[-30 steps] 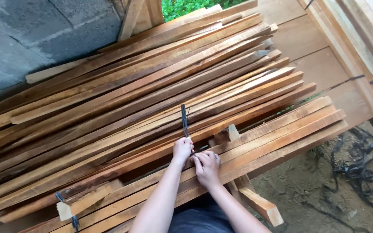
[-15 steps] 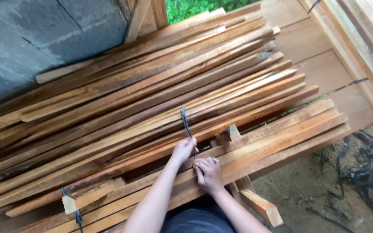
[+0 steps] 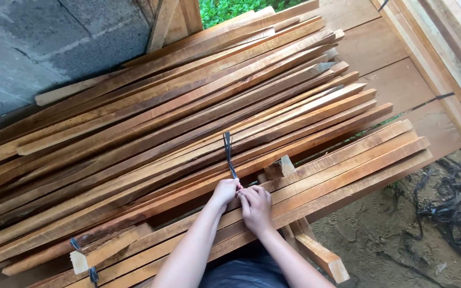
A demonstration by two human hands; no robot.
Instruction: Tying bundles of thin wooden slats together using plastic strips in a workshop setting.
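Head view, looking down on a stack of slats (image 3: 150, 133), long thin brown pieces lying slantwise, near-left to far-right.

Left hand (image 3: 225, 192): fingers curled shut, gripping the lower end of a black strap (image 3: 228, 152). The strap runs from the fist up and away across the top slats; its free end lies on the wood, well clear of the hand.

Right hand (image 3: 255, 205): just beside the left, touching it at the knuckles. Fingers bent down onto the near slats at the foot of the strap. Cannot tell whether it pinches the strap or only presses the wood.

Both forearms come up from the bottom edge, over dark cloth at the person's lap.

Small wood block (image 3: 279, 166) stands on the slats just beyond the right hand, not touching it. A second strap (image 3: 74, 244) shows at the near-left end of the stack, beside a pale cut end.

Around: grey block wall (image 3: 38, 42) far left, wide planks (image 3: 396, 80) far right under the stack, a heap of loose black strapping (image 3: 449, 213) on the dirt at right, green plants (image 3: 230, 8) at top
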